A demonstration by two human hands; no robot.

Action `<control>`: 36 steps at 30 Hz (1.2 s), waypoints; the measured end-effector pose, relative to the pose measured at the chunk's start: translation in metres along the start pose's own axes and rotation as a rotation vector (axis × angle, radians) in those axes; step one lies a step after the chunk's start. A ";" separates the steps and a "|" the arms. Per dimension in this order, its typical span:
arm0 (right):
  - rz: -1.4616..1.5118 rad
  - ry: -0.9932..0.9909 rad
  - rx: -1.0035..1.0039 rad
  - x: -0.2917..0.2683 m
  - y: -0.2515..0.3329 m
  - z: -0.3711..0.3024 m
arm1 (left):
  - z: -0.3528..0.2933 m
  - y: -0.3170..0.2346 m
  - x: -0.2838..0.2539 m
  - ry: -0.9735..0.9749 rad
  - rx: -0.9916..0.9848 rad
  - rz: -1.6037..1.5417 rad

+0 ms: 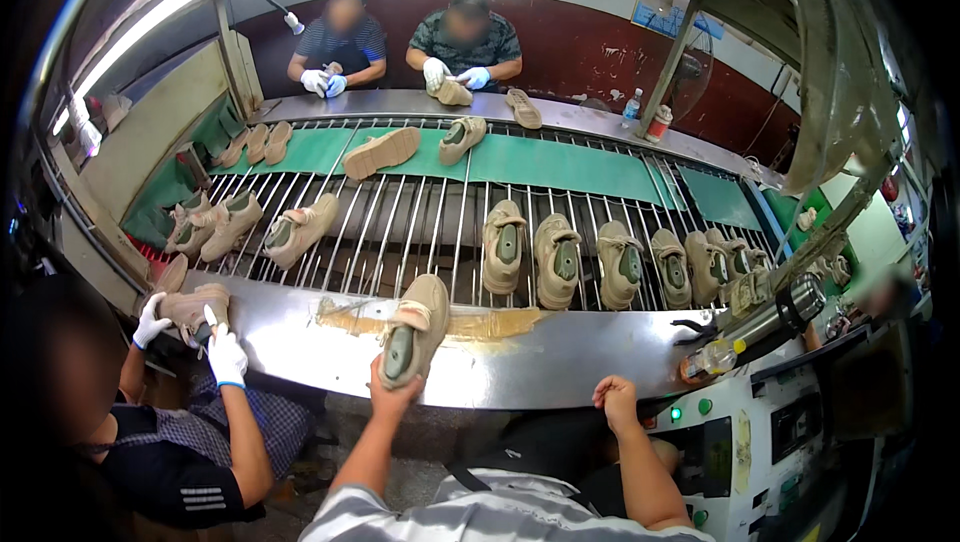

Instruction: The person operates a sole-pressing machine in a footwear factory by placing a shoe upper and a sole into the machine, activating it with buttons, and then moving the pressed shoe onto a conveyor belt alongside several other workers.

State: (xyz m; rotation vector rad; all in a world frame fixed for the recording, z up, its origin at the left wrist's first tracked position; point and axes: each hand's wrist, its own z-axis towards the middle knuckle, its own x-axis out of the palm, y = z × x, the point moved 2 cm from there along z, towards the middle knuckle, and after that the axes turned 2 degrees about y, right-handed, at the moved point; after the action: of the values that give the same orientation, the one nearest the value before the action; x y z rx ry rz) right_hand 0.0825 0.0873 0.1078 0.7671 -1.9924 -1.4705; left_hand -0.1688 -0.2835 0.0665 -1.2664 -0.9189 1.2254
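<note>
Rack of parallel metal bars (462,212), crossed by a flat green belt (590,174). Long, brushed-metal surface (560,357), patched with brown tape. Beige lace-up shoe (430,310), dark-green insole, toe pointing away, over the surface. Left hand (396,391): fingers clamped on the shoe's heel end. Right hand (616,396): near the surface's edge, fingers curled; whether fully closed, cannot tell.

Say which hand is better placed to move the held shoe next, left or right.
Left, probably: the left hand grips the beige shoe at its heel end. The right hand is apart from it, near the metal ledge's front edge.
</note>
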 end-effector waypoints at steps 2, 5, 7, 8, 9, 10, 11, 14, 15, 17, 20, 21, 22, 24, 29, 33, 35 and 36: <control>-0.113 0.061 -0.039 0.009 -0.015 0.007 | 0.002 0.014 0.022 -0.044 0.058 -0.091; -0.190 0.034 -0.065 0.026 -0.034 0.019 | 0.030 0.023 0.049 -0.085 0.125 -0.053; -0.215 0.004 -0.070 0.036 -0.045 0.034 | 0.062 0.020 0.068 -0.103 0.152 -0.019; -0.319 0.004 -0.106 0.044 -0.047 0.041 | 0.081 0.011 0.077 -0.114 0.105 0.067; -0.424 0.003 -0.143 0.055 -0.047 0.047 | 0.100 0.000 0.087 -0.125 0.058 0.153; -0.528 0.006 -0.179 0.070 -0.048 0.054 | 0.117 -0.010 0.096 -0.143 0.014 0.198; -0.578 0.023 -0.205 0.087 -0.049 0.061 | 0.129 -0.018 0.105 -0.157 -0.030 0.243; -0.729 0.144 -0.320 0.144 -0.060 0.091 | 0.172 -0.005 0.134 -0.156 0.035 0.266; -0.793 0.150 -0.327 0.170 -0.056 0.098 | 0.186 0.008 0.142 -0.143 0.015 0.275; -0.905 0.197 -0.400 0.208 -0.048 0.114 | 0.203 0.033 0.152 -0.038 0.049 0.238; -1.047 0.303 -0.591 0.234 -0.046 0.140 | 0.209 0.040 0.158 0.029 -0.019 0.336; -1.100 0.324 -0.634 0.235 -0.048 0.145 | 0.210 0.038 0.154 0.077 0.026 0.353; -1.150 0.345 -0.676 0.237 -0.051 0.150 | 0.211 0.037 0.148 0.127 0.072 0.373; -1.165 0.322 -0.710 0.242 -0.057 0.153 | 0.219 0.054 0.132 0.207 0.183 0.302; -1.102 0.339 -0.701 0.249 -0.051 0.156 | 0.293 0.083 0.091 0.080 0.216 -0.006; -1.114 0.349 -0.686 0.251 -0.049 0.161 | 0.439 0.136 0.049 -0.292 -0.064 -0.190; -1.118 0.383 -0.707 0.255 -0.048 0.165 | 0.509 0.160 0.015 -0.363 -0.103 -0.251; -1.128 0.384 -0.716 0.253 -0.050 0.167 | 0.537 0.168 0.009 -0.315 -0.092 -0.237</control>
State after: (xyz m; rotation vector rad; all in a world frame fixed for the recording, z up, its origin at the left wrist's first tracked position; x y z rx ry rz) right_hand -0.2047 0.0028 0.0393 1.7543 -0.5516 -2.1666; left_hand -0.7154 -0.1945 -0.0301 -1.0152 -1.3273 1.2226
